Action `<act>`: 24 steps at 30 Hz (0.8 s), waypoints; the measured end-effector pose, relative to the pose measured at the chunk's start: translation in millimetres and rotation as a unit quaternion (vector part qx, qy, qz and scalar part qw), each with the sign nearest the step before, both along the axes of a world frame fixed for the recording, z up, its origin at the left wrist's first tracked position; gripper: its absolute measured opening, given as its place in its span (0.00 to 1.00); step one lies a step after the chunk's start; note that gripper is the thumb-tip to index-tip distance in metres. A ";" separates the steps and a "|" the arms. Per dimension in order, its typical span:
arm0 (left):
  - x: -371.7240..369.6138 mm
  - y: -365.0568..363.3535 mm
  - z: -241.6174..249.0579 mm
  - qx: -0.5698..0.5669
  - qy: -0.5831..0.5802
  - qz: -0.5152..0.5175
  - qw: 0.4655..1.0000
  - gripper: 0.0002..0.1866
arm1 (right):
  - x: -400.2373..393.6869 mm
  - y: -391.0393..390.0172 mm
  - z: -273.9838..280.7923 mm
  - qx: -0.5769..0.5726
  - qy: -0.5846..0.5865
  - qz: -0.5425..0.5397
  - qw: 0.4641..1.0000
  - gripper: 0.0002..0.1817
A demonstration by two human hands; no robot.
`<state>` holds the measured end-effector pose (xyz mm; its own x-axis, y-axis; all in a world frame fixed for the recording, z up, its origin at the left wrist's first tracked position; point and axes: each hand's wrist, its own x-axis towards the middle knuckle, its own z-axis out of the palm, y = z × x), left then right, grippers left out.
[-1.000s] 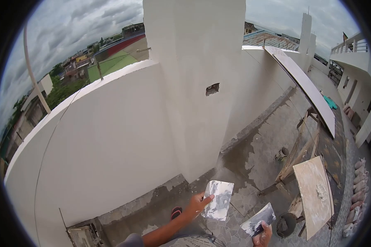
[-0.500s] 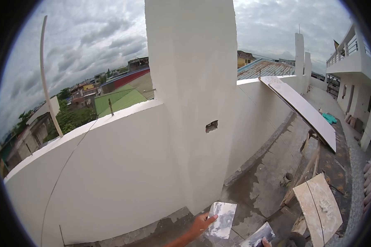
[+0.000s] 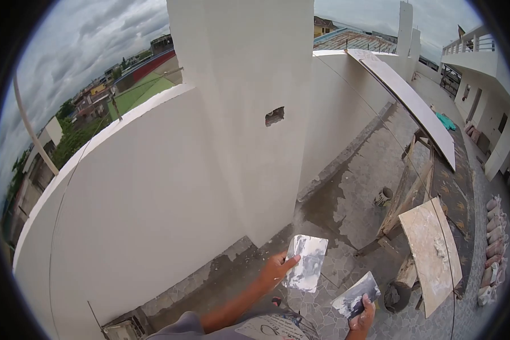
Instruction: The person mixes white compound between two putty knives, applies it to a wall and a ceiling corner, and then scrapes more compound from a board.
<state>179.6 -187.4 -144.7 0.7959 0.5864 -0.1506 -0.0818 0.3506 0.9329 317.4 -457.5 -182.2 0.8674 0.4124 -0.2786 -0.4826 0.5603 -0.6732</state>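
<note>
My left hand (image 3: 276,267) grips a flat rectangular plate (image 3: 307,263) smeared with white and grey compound, its thumb lying on the near face. Lower and to the right, my right hand (image 3: 364,315) holds a second smeared plate (image 3: 357,296), tilted, with fingers on its right edge. The two plates are apart. Beyond them rises a white pillar (image 3: 249,141) with a small broken hole (image 3: 275,116), joined to a low white wall (image 3: 136,209). Neither plate touches the wall or pillar.
A stained board (image 3: 433,255) rests on wooden supports at the right, near a dark bucket (image 3: 396,297) and a small can (image 3: 383,196). A long white panel (image 3: 408,102) leans on the wall. Filled sacks (image 3: 494,243) line the far right.
The view has tipped downward, so the pillar, wall and boards sit higher in it. Both hands and plates show more fully, and my torso has come into view.
</note>
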 end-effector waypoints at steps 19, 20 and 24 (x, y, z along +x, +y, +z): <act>35.7 24.3 -19.6 -0.087 -0.006 -0.101 0.991 0.16 | -11.8 -34.5 -4.2 -0.182 0.036 -0.073 0.980 0.14; 39.5 24.5 -23.7 -0.089 0.011 -0.077 0.993 0.16 | -12.3 -31.2 0.9 -0.235 0.017 -0.086 0.968 0.14; 50.2 27.2 -35.9 -0.103 0.008 -0.052 0.993 0.16 | -13.3 -36.0 12.1 -0.412 -0.047 -0.124 0.901 0.16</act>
<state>229.9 -160.2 -180.6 0.8476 0.4562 -0.2710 -0.0211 0.5394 0.8418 304.1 -493.5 -170.1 0.9404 -0.1110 -0.3215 -0.3298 -0.0671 -0.9416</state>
